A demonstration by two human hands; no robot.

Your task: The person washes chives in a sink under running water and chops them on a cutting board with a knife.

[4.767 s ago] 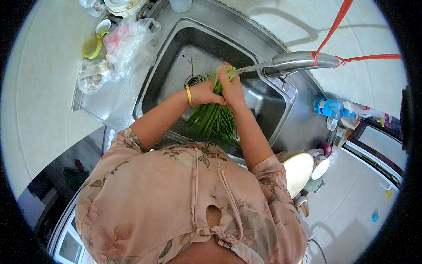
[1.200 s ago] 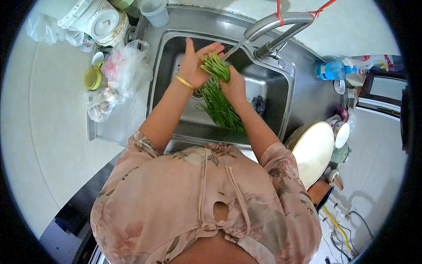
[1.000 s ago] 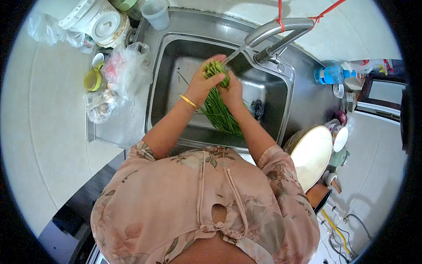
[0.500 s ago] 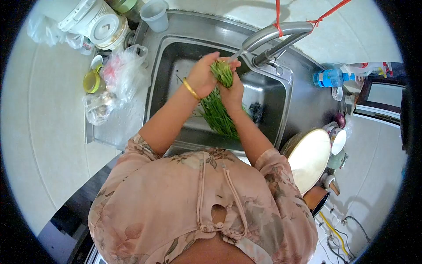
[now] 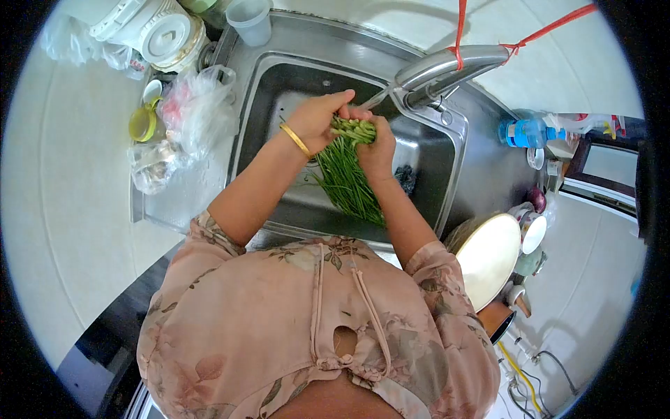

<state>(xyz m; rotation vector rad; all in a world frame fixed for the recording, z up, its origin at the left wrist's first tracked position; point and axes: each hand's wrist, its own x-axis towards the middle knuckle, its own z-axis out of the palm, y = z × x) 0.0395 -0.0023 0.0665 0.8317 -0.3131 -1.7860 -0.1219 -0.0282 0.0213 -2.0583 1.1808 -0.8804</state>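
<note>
A bunch of green chives (image 5: 349, 181) is held between my two hands over the sink (image 5: 272, 202). The pale stem ends point up toward the tap (image 5: 440, 64), and the long leaves hang down to the sink bottom. My left hand (image 5: 321, 120), with a gold bangle at its wrist, curls against the stems from the left. Wrapped round the stems from the right is my right hand (image 5: 377, 150). Water runs from the spout onto the fingers and stem ends. Some left fingertips are hidden behind the stems.
Left of the sink lie plastic bags (image 5: 199, 112) and a yellow-green cup (image 5: 143, 124). White tubs (image 5: 167, 38) and a clear plastic container (image 5: 249, 24) stand behind. On the right are a blue bottle (image 5: 527, 133) and a large pale round board or basin (image 5: 488, 258). A dark scrubber (image 5: 405, 178) lies in the sink.
The stem ends have tipped over to the right, away from upright. My right hand has shifted slightly right, and both hands sit a little lower relative to the spout.
</note>
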